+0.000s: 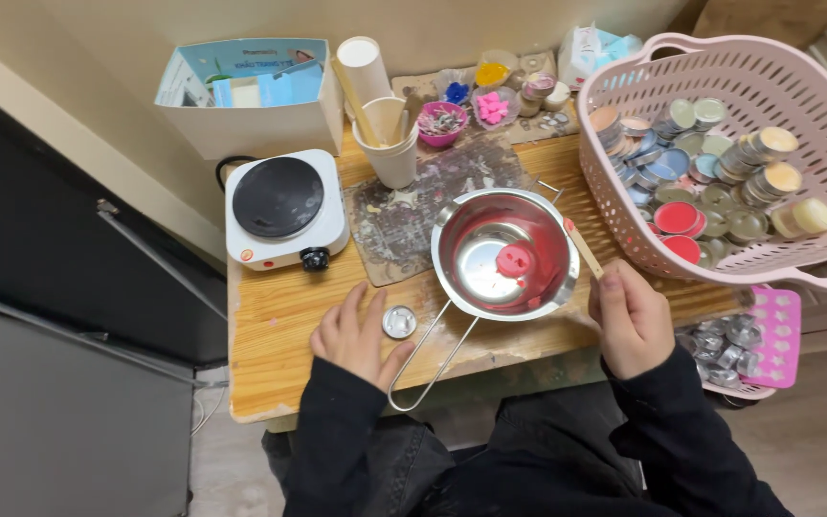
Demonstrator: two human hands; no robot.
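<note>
red wax chunk [514,259] sits unmelted in steel pot [504,254]; right hand [631,321] grips wooden stick [584,249], left hand [354,332] open beside empty tin cup [399,322], unfilled.

From my remote seat the view is evenly lit by soft, warm indoor light from above. I see glare only inside the shiny steel melting pot with its wire handle [503,257]. Shadows are faint. The wide lens bends the light wooden table [270,325] edges; the left side falls dark.
</note>
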